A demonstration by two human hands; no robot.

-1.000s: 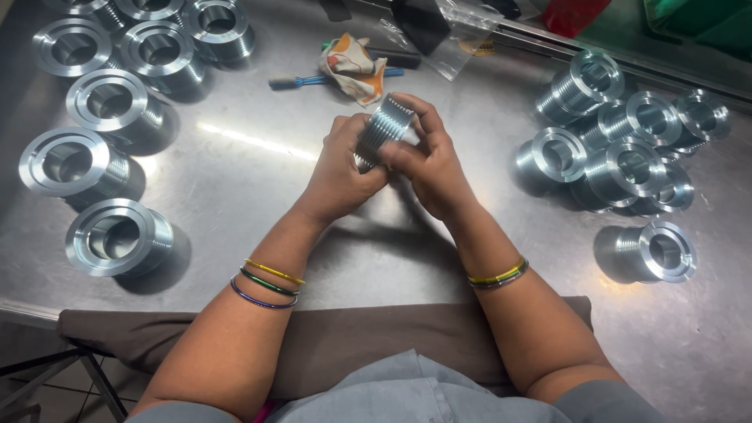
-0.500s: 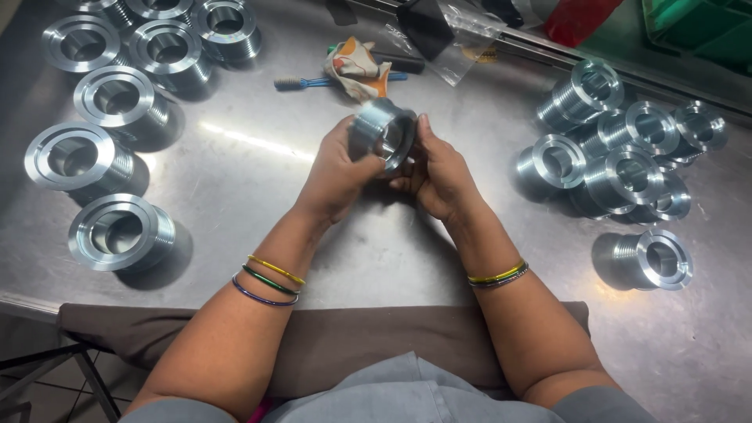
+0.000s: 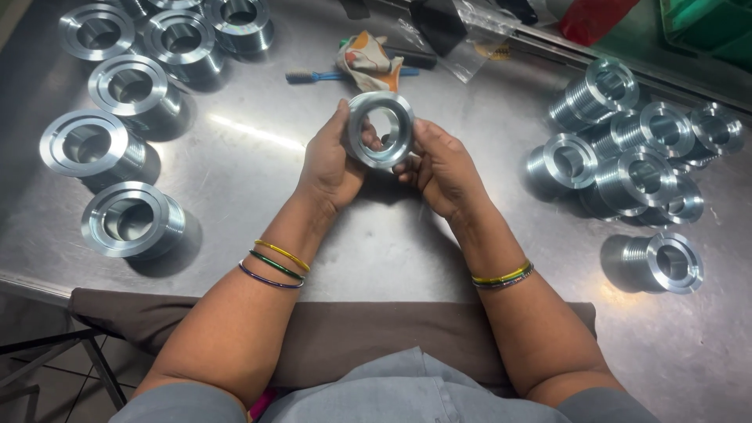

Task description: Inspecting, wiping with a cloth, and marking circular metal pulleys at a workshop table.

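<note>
Both hands, left [image 3: 329,164] and right [image 3: 446,168], pinch a metal ring [image 3: 381,129] bore-up for inspection above the tabletop [image 3: 376,251], likely needing rotation next.

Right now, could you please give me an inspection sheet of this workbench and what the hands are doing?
Surface: steel table, bare in the middle, glare streak.
Job's things: metal ring held up, bore facing the camera.
Clutter: upright flanged parts at left; grooved parts piled at right; blue brush, rag, clear bag at the back.
Grippers: left hand and right hand both grip the ring.
Cables: nothing seen.
Surroundings: brown cloth over the near edge.
</note>
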